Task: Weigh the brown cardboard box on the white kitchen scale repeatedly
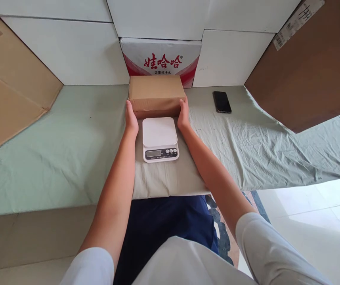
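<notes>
Between my two hands is a closed brown cardboard box (156, 88), just behind the kitchen scale. My left hand (131, 117) presses against its left side, with the fingers mostly hidden along that side. On the opposite side my right hand (183, 113) grips the right front corner, its thumb on the front face. Whether the box rests on the cloth or is slightly lifted, I cannot tell. The white digital kitchen scale (159, 132) lies flat between my forearms, its bare platform toward the box and its display and buttons toward me.
A pale green cloth (98, 158) covers the table. To the right lies a black phone (222, 101). Behind stands a white and red carton (161, 51) against white panels (237, 57). Large cardboard pieces flank the table at left (12, 87) and right (309, 71).
</notes>
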The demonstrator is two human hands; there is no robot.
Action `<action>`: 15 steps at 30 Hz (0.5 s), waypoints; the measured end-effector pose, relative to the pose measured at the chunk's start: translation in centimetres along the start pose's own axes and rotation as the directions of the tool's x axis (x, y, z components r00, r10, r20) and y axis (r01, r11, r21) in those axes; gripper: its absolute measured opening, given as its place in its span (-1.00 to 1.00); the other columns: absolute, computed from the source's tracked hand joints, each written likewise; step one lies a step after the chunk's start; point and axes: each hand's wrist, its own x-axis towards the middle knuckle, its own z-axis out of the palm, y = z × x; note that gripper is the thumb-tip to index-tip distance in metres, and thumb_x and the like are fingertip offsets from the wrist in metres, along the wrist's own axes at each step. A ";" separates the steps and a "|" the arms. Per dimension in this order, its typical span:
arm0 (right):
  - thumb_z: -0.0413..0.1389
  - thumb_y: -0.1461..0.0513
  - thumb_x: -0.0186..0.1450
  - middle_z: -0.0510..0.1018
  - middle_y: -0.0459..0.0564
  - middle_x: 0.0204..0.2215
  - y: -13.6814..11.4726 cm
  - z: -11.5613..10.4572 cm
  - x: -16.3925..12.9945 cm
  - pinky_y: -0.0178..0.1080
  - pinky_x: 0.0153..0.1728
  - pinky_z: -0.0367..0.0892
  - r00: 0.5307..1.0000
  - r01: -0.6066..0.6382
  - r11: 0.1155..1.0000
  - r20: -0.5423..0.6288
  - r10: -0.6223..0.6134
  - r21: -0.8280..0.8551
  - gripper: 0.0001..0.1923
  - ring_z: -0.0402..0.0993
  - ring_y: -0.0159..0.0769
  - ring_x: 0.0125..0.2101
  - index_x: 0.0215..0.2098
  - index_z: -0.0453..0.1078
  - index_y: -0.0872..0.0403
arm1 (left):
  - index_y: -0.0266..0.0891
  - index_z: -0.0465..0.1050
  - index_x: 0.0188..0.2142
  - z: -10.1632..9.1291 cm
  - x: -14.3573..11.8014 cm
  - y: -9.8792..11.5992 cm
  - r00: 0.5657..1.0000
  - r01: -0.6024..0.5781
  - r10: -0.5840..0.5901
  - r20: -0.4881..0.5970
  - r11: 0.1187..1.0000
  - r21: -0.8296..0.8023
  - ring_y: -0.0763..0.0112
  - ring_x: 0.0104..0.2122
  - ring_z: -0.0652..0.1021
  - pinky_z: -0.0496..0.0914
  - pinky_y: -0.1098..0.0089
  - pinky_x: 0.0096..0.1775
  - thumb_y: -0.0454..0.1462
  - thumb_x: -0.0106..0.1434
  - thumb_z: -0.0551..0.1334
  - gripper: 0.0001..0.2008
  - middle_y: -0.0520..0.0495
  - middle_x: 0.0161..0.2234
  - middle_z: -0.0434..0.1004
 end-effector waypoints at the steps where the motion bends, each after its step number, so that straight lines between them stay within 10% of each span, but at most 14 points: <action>1: 0.01 -0.27 0.23 0.43 -0.17 0.36 0.0 -0.1 0.0 0.04 0.55 0.04 1.000 -0.005 1.000 0.004 0.005 -0.001 -0.24 0.26 -0.16 0.42 0.30 0.28 -0.17 | -0.12 0.58 0.02 0.0 0.0 -0.1 1.000 -0.001 0.001 0.000 1.000 -0.003 0.08 0.45 0.32 0.15 0.09 0.47 0.44 0.18 0.11 -0.19 -0.21 0.23 0.54; 15: 0.02 -0.30 0.27 0.41 -0.05 0.38 -1.0 -0.2 -0.7 0.06 0.56 0.00 0.999 -0.026 0.998 0.018 0.027 -0.054 -0.22 0.16 -0.11 0.49 0.28 0.31 -0.07 | -0.12 0.47 0.25 0.1 -0.1 0.5 0.997 -0.016 0.006 0.073 0.990 0.142 0.21 0.48 0.27 0.18 0.23 0.45 0.44 0.25 -0.08 -0.06 -0.20 0.35 0.44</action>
